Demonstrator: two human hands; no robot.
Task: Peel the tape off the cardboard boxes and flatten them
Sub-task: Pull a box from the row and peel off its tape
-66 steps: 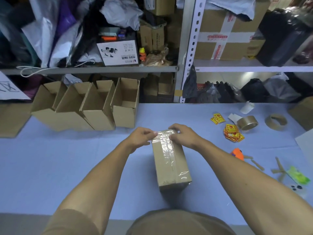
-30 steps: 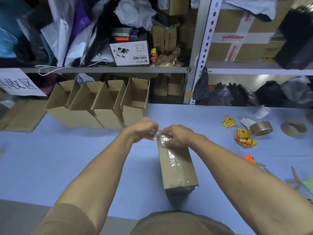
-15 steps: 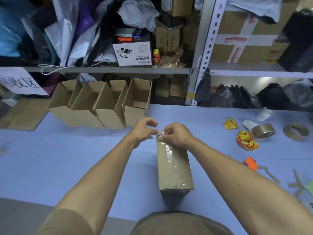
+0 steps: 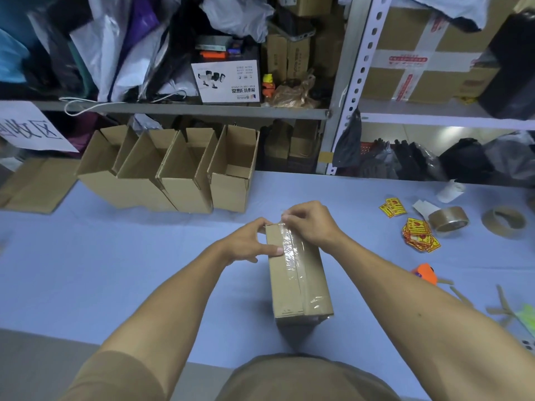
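A small closed cardboard box (image 4: 289,287) lies lengthwise on the blue table (image 4: 115,256) in front of me. A strip of clear tape (image 4: 292,253) runs along its top seam and over both ends. My left hand (image 4: 246,241) grips the box's far left corner, thumb lying across the top toward the tape. My right hand (image 4: 309,224) is at the far end of the box, its fingertips pinching the tape's end there. The far face of the box is hidden behind my hands.
Several open, empty cardboard boxes (image 4: 185,172) stand in a row at the back left, with a flattened one (image 4: 34,186) beside them. To the right lie tape rolls (image 4: 447,218), yellow-red stickers (image 4: 419,235), an orange cutter (image 4: 425,273) and paper scraps. Cluttered shelves (image 4: 202,111) rise behind the table.
My left hand let go of the tape end and moved down to hold the box's left corner. My right hand now pinches the tape end alone. The box has turned slightly.
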